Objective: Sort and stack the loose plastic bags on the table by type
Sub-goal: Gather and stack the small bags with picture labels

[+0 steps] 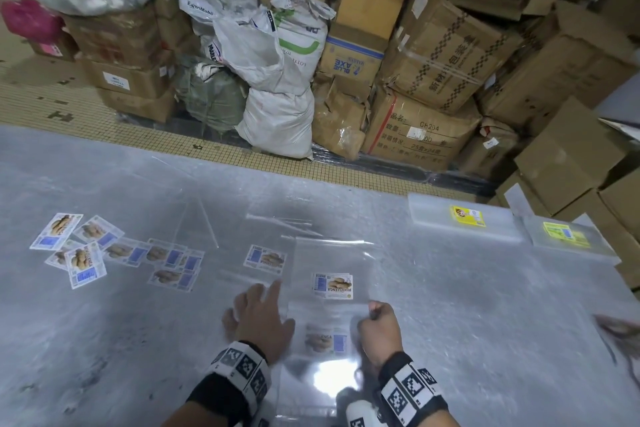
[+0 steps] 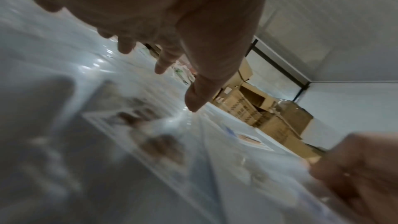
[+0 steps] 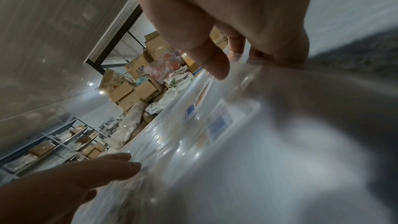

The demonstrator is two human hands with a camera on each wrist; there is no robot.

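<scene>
Near the bottom middle of the head view we have a clear bag [image 1: 318, 350] with a peanut label lifted off the table [image 1: 485, 340]; our right hand [image 1: 379, 331] pinches its upper right corner between thumb and curled fingers, while our left hand [image 1: 258, 317] lies spread and flat, fingers straight, at the bag's left edge. Just above it, toward the centre of the frame, sits the growing stack of the same bags [image 1: 332, 274], labels roughly lined up; we judge the held bag is bound for that stack.

As for progress, we would call it partly done (perhaps less than half); at the left of the frame a scatter of loose labelled bags [image 1: 114, 250] overlaps untidily, one more bag [image 1: 265, 257] lies alone left of the stack, and some plain clear bags [image 1: 277, 218] rest above it, all yet to be gathered. At the upper right two neat piles look finished: one with a yellow label [image 1: 465, 216], one with a green and yellow label [image 1: 568, 236].

Beyond the table, cardboard boxes [image 1: 446, 55] and white sacks [image 1: 277, 121] crowd the floor; their contents we cannot see.
</scene>
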